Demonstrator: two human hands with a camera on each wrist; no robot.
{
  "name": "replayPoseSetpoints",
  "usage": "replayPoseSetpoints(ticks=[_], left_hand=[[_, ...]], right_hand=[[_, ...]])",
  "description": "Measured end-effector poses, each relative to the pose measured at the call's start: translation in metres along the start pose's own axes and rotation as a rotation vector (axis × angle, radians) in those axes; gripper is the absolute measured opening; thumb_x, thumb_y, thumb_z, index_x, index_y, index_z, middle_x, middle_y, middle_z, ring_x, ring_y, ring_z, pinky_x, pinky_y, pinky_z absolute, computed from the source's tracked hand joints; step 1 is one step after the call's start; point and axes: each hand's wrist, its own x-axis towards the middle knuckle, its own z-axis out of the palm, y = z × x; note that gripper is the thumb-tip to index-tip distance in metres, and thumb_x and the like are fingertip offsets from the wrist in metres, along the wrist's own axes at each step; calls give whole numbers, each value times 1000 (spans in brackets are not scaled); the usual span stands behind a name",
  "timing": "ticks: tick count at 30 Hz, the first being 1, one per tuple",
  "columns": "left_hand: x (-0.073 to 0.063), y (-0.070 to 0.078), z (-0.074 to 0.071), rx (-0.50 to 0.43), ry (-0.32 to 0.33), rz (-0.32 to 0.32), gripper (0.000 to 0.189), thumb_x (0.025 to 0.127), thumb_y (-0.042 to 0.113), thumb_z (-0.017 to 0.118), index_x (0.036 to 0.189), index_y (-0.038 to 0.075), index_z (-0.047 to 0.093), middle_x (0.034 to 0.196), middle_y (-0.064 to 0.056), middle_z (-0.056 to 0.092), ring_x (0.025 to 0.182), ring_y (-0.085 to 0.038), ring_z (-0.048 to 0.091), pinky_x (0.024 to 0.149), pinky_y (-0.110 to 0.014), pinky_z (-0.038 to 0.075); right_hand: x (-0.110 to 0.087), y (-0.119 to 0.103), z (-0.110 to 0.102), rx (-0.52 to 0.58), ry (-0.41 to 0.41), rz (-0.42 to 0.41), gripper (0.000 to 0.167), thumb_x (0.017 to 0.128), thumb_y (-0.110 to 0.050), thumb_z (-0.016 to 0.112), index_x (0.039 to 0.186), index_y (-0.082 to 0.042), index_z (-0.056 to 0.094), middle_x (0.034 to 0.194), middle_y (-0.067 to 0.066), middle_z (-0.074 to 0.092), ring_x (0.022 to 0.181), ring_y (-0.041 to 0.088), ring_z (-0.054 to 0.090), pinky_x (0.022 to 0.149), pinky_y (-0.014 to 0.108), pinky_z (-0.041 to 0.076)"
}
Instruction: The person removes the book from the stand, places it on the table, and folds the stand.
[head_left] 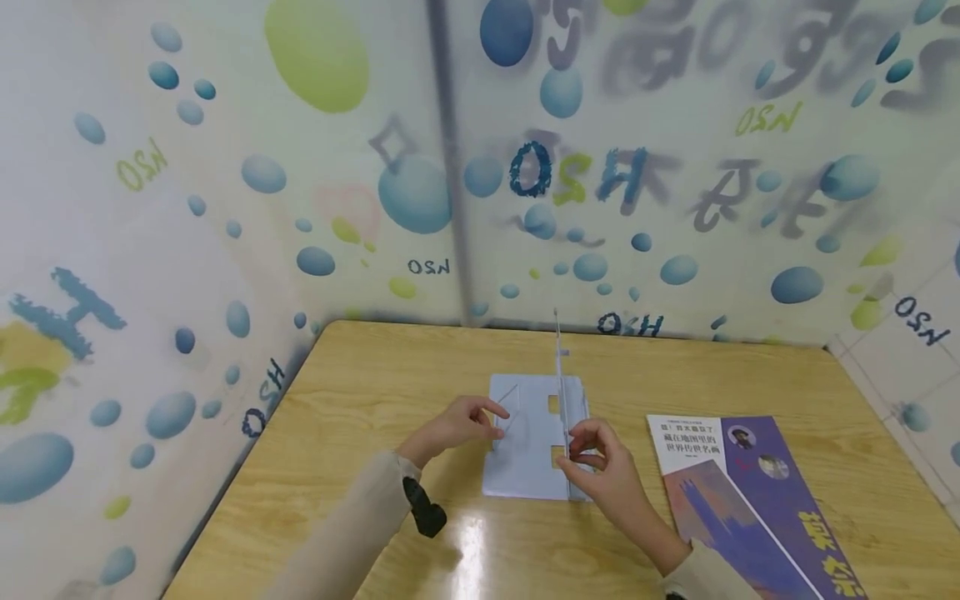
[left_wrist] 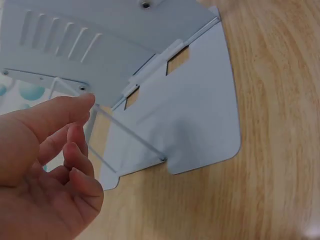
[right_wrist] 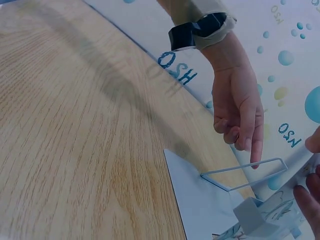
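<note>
A pale metal book stand [head_left: 525,471] lies with its base plate on the table, its panel [left_wrist: 115,57] raised upright from the plate. A thin wire support [left_wrist: 132,134] tilts up from the plate's left edge. My left hand [head_left: 461,423] is at this wire, one finger extended against it and the other fingers bent, as the right wrist view shows. My right hand [head_left: 606,462] pinches the near lower part of the raised panel between thumb and fingers. In the right wrist view, only some fingertips of the right hand show at the right edge.
Two overlapping books, one with a purple cover [head_left: 787,492], lie to the right of the stand on the wooden table [head_left: 360,375]. A wall [head_left: 360,250] printed with blue and green drops rises behind the table and along its left side.
</note>
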Motion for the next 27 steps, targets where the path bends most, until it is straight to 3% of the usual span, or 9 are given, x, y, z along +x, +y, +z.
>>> replayPoseSetpoints(ticks=[3,10,21,27], left_hand=[[4,-1,7,0,19,14,22,83,8,67,102,-4,65,68,-4,54,62,-13,47,55,-22,38],[13,-7,18,-9,112,65,10,82,6,68,87,-2,66,71,-1,56,63,-11,49,55,-22,41],[27,-17,34,-5,137,104,10,82,2,67,88,-6,67,78,-8,61,65,-11,50,54,-25,41],[31,-19,42,78,139,112,7,82,5,68,87,1,69,74,-1,59,65,-9,49,55,-22,41]], right_hand=[[0,0,-1,-8,15,3,36,72,4,74,101,1,52,89,9,54,81,12,54,70,27,52],[0,2,1,12,-5,-47,35,74,3,73,101,1,52,90,11,54,82,15,55,71,27,52],[2,6,2,-8,8,-18,34,73,9,71,99,2,51,90,11,53,81,15,54,71,28,52],[1,5,3,-12,8,-13,34,73,9,71,99,2,51,89,11,53,82,14,54,72,29,52]])
